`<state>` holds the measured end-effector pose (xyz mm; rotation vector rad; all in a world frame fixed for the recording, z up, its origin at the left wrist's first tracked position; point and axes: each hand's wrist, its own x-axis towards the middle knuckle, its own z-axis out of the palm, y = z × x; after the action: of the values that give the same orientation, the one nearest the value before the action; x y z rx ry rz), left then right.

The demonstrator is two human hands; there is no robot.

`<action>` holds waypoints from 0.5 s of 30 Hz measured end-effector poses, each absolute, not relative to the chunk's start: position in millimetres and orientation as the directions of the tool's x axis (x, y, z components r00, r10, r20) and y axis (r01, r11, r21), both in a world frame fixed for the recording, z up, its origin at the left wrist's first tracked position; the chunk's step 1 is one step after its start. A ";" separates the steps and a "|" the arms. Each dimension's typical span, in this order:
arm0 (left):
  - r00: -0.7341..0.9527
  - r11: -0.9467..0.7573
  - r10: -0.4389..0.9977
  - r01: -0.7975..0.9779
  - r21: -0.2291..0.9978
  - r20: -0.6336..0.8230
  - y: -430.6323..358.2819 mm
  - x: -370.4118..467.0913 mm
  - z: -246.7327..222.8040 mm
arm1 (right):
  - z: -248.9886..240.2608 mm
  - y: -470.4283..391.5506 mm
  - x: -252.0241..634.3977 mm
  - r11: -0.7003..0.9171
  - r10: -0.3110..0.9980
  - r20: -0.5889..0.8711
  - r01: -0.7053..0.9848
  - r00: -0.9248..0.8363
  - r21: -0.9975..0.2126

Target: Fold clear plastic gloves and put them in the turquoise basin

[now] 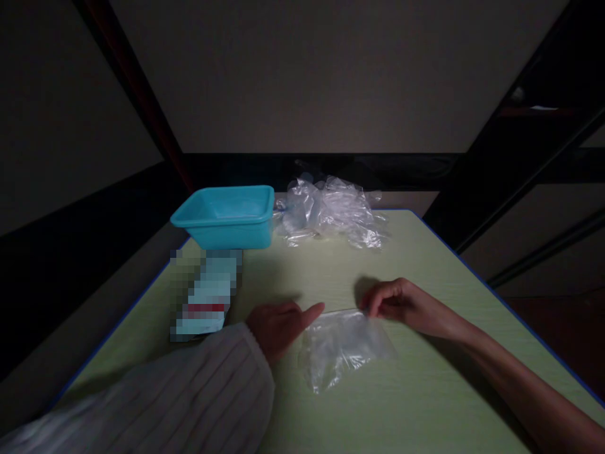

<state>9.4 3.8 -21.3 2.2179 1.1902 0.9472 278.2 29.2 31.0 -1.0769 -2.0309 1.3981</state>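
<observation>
A clear plastic bag (347,347) lies flat and slightly crinkled on the table in front of me. At its top right corner my right hand (394,299) pinches the edge between thumb and fingers. My left hand (281,325), in a striped light sleeve, is at the top left corner. Its thumb stretches along the bag's edge while the other fingers are curled, their tips partly hidden. The bag's upper edge runs between the two hands.
A heap of crumpled clear plastic pieces (335,211) sits at the table's far edge. Left of it stands a turquoise plastic basin (231,236). A pixelated flat item (210,293) lies nearer on the left. The pale green table (425,403) has blue edging and meets a wall behind.
</observation>
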 end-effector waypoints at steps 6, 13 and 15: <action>0.566 -0.758 0.644 0.562 0.330 0.515 -6.3 9.3 -10.8 | 29.7 27.4 276.3 0.092 0.838 -0.103 0.325 -0.536 -0.941; 0.658 -0.846 0.495 0.513 0.144 0.568 -14.6 10.2 -1.5 | 27.0 27.0 270.5 -0.036 0.871 -0.199 0.345 -0.448 -0.938; 0.671 -0.850 0.485 0.513 0.121 0.561 -16.7 10.6 -0.7 | 27.3 26.7 270.0 -0.040 0.874 -0.202 0.349 -0.442 -0.936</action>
<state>10.6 -16.7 -0.7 2.9147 0.8715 0.9565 270.0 26.7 27.3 -1.2877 -1.7791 1.4958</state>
